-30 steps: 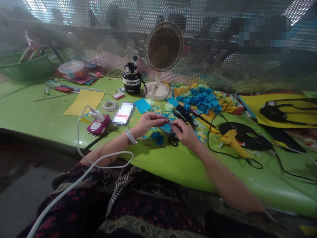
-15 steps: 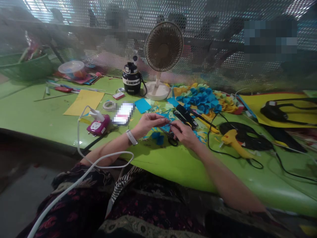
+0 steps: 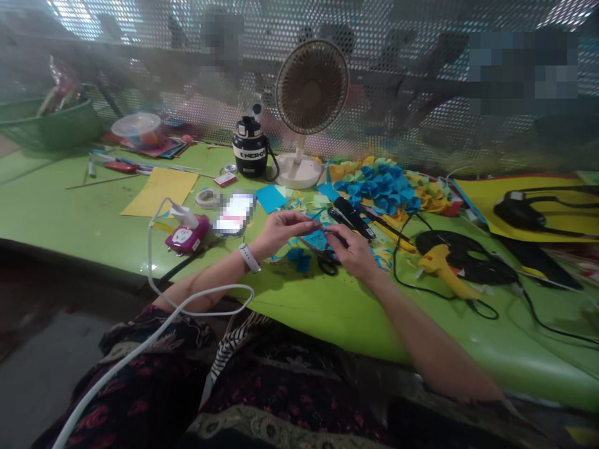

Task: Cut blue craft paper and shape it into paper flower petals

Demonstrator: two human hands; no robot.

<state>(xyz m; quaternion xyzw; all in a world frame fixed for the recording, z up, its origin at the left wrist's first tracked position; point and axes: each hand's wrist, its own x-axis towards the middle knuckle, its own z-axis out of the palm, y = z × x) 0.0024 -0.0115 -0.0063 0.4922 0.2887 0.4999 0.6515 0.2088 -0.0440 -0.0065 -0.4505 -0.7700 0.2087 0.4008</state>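
Observation:
My left hand [image 3: 282, 229], with a white wristband, and my right hand [image 3: 352, 252] meet over the green table [image 3: 84, 212]. Both pinch a small piece of blue paper [image 3: 318, 236] between their fingertips; its shape is too small to make out. Black-handled scissors [image 3: 325, 263] lie on the table just below my hands. A loose blue paper bit [image 3: 298, 257] rests under my left hand. A pile of blue and yellow paper flowers [image 3: 388, 187] sits beyond my right hand.
A yellow glue gun [image 3: 440, 268] with black cord lies to the right. A desk fan [image 3: 309, 100], a black jug [image 3: 249, 153], a tape roll [image 3: 207, 198], a phone [image 3: 234, 213], a pink power strip [image 3: 186, 237] with white cable and a yellow sheet [image 3: 159, 190] stand around. A perforated screen backs the table.
My hands stayed in place over the scissors. The fingertips shifted slightly while working the blue paper piece, drawing together and then a little apart.

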